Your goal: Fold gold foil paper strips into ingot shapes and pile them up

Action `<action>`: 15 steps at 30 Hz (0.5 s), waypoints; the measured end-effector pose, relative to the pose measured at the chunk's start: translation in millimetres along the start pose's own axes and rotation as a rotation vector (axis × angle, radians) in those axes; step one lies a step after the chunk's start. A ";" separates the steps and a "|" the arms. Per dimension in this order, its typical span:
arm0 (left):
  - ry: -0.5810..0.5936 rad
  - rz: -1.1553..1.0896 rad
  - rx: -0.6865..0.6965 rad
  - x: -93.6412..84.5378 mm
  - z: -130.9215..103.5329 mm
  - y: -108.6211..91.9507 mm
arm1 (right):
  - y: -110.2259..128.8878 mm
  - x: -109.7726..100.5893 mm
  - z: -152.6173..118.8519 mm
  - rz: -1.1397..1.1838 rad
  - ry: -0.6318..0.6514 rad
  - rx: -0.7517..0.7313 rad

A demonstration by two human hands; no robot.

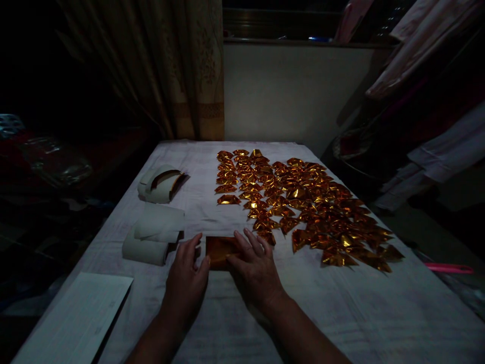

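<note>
A small rectangular sheet of gold foil paper (220, 246) lies on the cloth-covered table between my hands. My left hand (185, 270) is at its left edge, with the thumb tip touching the near left corner and the fingers apart beyond it. My right hand (255, 265) covers the sheet's right end, the thumb pressing on its face and the fingers over the far right side. Just beyond my right hand, many folded gold foil pieces (265, 202) are spread in rows and a dense heap. The sheet's right end is hidden under my right hand.
Curved pale paper stacks (159, 225) lie left of my hands, with more curved sheets (161, 184) behind. A flat white pad (76, 318) rests at the table's near left. A curtain (189, 65) hangs behind; a pink handle (449, 268) shows off the right edge.
</note>
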State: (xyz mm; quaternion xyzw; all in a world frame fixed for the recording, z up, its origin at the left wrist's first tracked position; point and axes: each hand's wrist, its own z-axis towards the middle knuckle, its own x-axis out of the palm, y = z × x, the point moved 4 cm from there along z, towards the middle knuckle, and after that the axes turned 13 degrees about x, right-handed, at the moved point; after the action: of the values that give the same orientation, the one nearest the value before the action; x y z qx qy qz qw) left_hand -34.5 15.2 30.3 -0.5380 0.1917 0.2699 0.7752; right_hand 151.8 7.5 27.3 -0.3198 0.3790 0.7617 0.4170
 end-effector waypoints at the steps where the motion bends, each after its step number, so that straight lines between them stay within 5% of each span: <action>1: 0.028 0.091 0.149 -1.2 -2.2 -6.7 | -1.3 1.6 -0.5 -0.001 0.015 0.000; 3: 0.162 0.193 0.395 1.3 -7.9 -17.8 | -2.8 3.6 -1.2 0.005 0.021 -0.004; 6: 0.307 0.258 0.570 5.4 -13.3 -23.2 | -2.3 1.6 -2.0 0.027 -0.024 -0.021; 15: 0.210 0.392 0.750 1.3 -3.9 -21.5 | -3.6 -4.8 1.4 0.042 -0.074 -0.061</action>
State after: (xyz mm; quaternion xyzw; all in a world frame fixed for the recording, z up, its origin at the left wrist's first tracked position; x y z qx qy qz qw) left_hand -20.1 5.9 43.8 -0.1972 0.4528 0.2676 0.8273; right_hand 156.9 8.1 30.7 -0.2961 0.3467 0.7926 0.4048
